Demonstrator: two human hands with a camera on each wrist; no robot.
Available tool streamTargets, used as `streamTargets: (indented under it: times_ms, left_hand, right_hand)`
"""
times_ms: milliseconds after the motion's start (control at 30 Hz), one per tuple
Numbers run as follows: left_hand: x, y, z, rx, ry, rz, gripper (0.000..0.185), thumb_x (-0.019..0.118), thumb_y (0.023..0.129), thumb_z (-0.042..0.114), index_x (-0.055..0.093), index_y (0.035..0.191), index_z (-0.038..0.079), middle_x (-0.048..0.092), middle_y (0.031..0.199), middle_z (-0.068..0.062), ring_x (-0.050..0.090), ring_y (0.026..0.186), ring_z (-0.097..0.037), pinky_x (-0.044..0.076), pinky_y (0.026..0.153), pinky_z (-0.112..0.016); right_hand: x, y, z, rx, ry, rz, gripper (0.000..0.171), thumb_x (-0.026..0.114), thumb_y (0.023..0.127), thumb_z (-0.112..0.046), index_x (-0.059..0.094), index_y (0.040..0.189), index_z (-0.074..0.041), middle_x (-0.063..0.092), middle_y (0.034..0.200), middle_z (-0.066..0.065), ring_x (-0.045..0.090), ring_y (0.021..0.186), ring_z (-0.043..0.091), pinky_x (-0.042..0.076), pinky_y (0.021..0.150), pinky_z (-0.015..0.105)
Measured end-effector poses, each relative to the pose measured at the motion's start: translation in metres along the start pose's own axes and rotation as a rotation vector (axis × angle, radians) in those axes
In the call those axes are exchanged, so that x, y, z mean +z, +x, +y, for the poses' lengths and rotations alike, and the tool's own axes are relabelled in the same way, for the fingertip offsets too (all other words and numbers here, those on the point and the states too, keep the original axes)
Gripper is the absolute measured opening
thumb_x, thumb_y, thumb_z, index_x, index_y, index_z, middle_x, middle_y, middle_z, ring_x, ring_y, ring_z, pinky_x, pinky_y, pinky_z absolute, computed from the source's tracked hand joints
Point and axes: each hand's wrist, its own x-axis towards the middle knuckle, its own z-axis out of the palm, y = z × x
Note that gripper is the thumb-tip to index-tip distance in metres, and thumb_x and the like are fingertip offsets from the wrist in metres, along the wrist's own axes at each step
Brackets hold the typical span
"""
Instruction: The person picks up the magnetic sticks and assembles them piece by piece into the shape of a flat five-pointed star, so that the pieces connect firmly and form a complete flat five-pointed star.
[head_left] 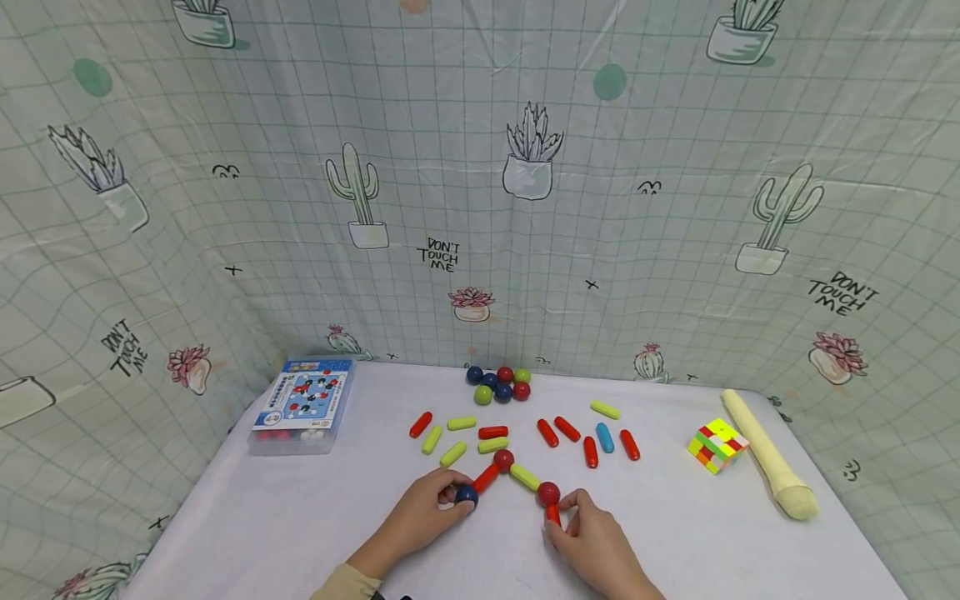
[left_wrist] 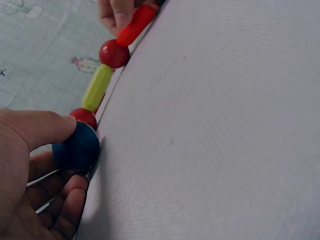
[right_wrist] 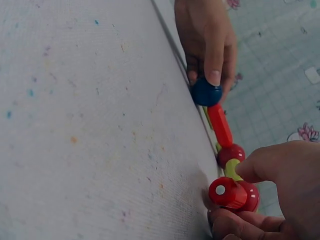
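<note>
Red, blue and yellow-green pieces on a white table (head_left: 300,517)

Behind the table hangs a pale green gridded cloth (head_left: 637,125) printed with cacti; a multicoloured cube (head_left: 717,445) lies near a cream stick (head_left: 765,454).

1. The left hand (left_wrist: 30,180) is pinching a blue ball (left_wrist: 76,148) between thumb and curled fingers.
2. A red ball (left_wrist: 85,116), yellow-green rod (left_wrist: 97,87), second red ball (left_wrist: 114,53) and red rod (left_wrist: 135,24) are chaining away from it.
3. The right hand (left_wrist: 116,11) is holding the red rod's far end.

A white table (head_left: 300,517) carries loose rods (head_left: 567,429), balls (head_left: 498,383), a box (head_left: 303,404) and a cube (head_left: 717,445).
</note>
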Motion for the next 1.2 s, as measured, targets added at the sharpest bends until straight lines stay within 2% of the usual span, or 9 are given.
streamTargets:
  times_ms: [100,200,333,533,667,833,933,1033,1200]
  left_hand:
    - [0.0,0.0,0.0,0.0,-0.004,0.001,0.032,0.077,0.092,0.029,0.069,0.119,0.014,0.056,0.095,0.006,0.051,0.087,-0.014,0.045,0.073,-0.027]
    - [0.0,0.0,0.001,-0.001,-0.005,0.002,0.032,0.077,0.092,0.029,0.07,0.12,0.014,0.056,0.094,0.006,0.05,0.087,-0.014,0.044,0.073,-0.027]
    - [0.0,0.0,0.002,-0.006,-0.002,0.006,0.033,0.076,0.093,0.029,0.07,0.121,0.014,0.056,0.094,0.006,0.05,0.087,-0.013,0.044,0.072,-0.026]
    - [0.0,0.001,0.003,-0.005,0.0,0.011,0.034,0.076,0.093,0.032,0.07,0.122,0.014,0.056,0.093,0.006,0.051,0.084,-0.012,0.044,0.07,-0.025]
    - [-0.001,0.005,0.002,-0.013,0.031,0.096,0.03,0.075,0.094,0.03,0.071,0.118,0.014,0.058,0.096,0.007,0.052,0.08,-0.009,0.045,0.067,-0.023]
    - [-0.002,0.015,0.0,-0.024,0.18,0.318,0.025,0.077,0.091,0.023,0.07,0.113,0.012,0.058,0.098,0.005,0.048,0.072,-0.005,0.043,0.06,-0.021]
    - [-0.003,0.02,0.0,-0.016,0.282,0.407,0.028,0.081,0.088,0.019,0.07,0.112,0.008,0.06,0.102,-0.002,0.047,0.067,-0.006,0.043,0.057,-0.022]
    - [-0.003,0.024,0.002,-0.032,0.357,0.427,0.03,0.082,0.086,0.02,0.07,0.111,0.008,0.063,0.103,-0.003,0.051,0.068,-0.008,0.049,0.061,-0.024]
    - [-0.002,0.033,0.004,-0.07,0.436,0.379,0.032,0.083,0.086,0.023,0.071,0.112,0.007,0.06,0.085,0.003,0.054,0.07,-0.011,0.053,0.067,-0.029]
  right_hand:
    - [-0.002,0.004,0.0,0.003,0.008,0.009,0.039,0.078,0.09,-0.029,0.056,0.113,-0.006,0.053,0.073,0.001,0.048,0.059,0.016,0.037,0.052,0.025]
    - [-0.003,0.012,0.001,-0.014,0.018,0.029,0.045,0.078,0.09,-0.029,0.056,0.121,-0.007,0.055,0.087,0.001,0.05,0.067,0.016,0.044,0.056,0.024]
    - [-0.002,0.022,0.003,-0.07,0.046,0.033,0.046,0.078,0.09,-0.025,0.058,0.129,-0.01,0.059,0.103,0.001,0.051,0.074,0.015,0.05,0.059,0.025]
    - [-0.003,0.029,0.006,-0.131,0.069,0.025,0.036,0.075,0.093,-0.024,0.065,0.125,-0.015,0.063,0.102,-0.003,0.052,0.074,0.014,0.047,0.057,0.024]
    - [-0.004,0.031,0.006,-0.134,0.068,0.027,0.032,0.075,0.093,-0.023,0.066,0.123,-0.015,0.063,0.098,-0.003,0.052,0.073,0.014,0.047,0.056,0.024]
    - [-0.004,0.033,0.005,-0.105,0.069,0.047,0.032,0.076,0.092,-0.019,0.066,0.122,-0.013,0.063,0.097,-0.002,0.052,0.073,0.015,0.048,0.056,0.024]
    - [-0.004,0.034,0.005,-0.088,0.076,0.056,0.031,0.075,0.092,-0.017,0.066,0.121,-0.013,0.063,0.098,-0.002,0.052,0.072,0.015,0.048,0.056,0.024]
    - [-0.004,0.033,0.005,-0.086,0.083,0.057,0.031,0.075,0.092,-0.017,0.066,0.121,-0.013,0.063,0.098,-0.002,0.052,0.072,0.015,0.047,0.056,0.024]
    - [-0.004,0.033,0.005,-0.089,0.087,0.063,0.03,0.075,0.092,-0.017,0.066,0.121,-0.013,0.063,0.099,-0.001,0.052,0.072,0.015,0.047,0.056,0.024]
